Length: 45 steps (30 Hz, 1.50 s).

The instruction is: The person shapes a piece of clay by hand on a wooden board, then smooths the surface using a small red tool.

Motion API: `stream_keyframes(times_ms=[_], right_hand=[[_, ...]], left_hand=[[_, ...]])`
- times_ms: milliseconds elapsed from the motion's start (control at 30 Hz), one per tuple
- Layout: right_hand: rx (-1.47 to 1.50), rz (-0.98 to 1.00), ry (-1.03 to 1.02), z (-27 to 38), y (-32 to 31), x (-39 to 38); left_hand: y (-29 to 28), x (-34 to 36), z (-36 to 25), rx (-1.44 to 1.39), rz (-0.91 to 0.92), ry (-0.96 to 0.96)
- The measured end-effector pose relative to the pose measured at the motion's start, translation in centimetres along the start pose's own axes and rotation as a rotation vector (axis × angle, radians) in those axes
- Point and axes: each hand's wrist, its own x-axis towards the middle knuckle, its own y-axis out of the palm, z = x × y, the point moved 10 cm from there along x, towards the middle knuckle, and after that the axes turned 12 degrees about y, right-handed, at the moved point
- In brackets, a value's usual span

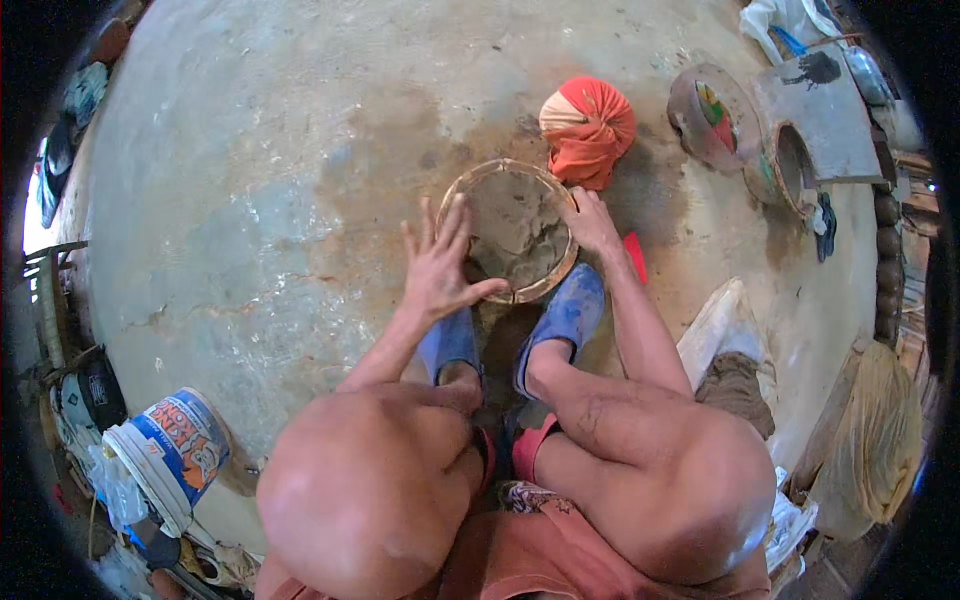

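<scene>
Between and just beyond my feet sits a round, tan-rimmed mould [465, 182] with visible joints in its rim. Wet grey-brown clay [520, 235] lies inside it, its surface uneven. My left hand [443, 268] is at the mould's left side, fingers spread, the thumb reaching along the near rim. At the right side my right hand [592, 222] has its fingers bent around the rim, with the fingertips partly hidden. Just beyond the right hand stands a rounded bundle wrapped in red-orange and cream cloth [588, 125].
Blue shoes [568, 305] on my feet are close to the mould. A red piece [635, 258] lies beside my right forearm. Farther right are a round clay-coloured vessel [692, 118], another pot [792, 170] and a grey board [820, 115]. A white-and-blue bucket [180, 445] stands at lower left.
</scene>
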Motion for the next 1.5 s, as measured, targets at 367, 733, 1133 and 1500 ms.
stream_keyframes(times_ms=[367, 733, 1133, 1500], right_hand=[[-0.046, -0.248, -0.027, 2.3, 0.5, -6.1], [-0.165, -0.35, -0.126, 5.3, 0.9, -8.2], [0.014, -0.257, -0.354, 5.0, 0.9, -11.5], [-0.222, -0.256, -0.29, 6.3, 4.0, -14.3]], left_hand=[[2.6, -5.9, -0.4, 0.059, 0.137, -0.036], [2.6, -3.1, -1.4, 0.044, 0.26, 0.029], [3.1, -1.1, 4.7, -0.254, 0.058, -0.226], [5.9, -2.1, 8.1, -0.42, -0.057, -0.369]])
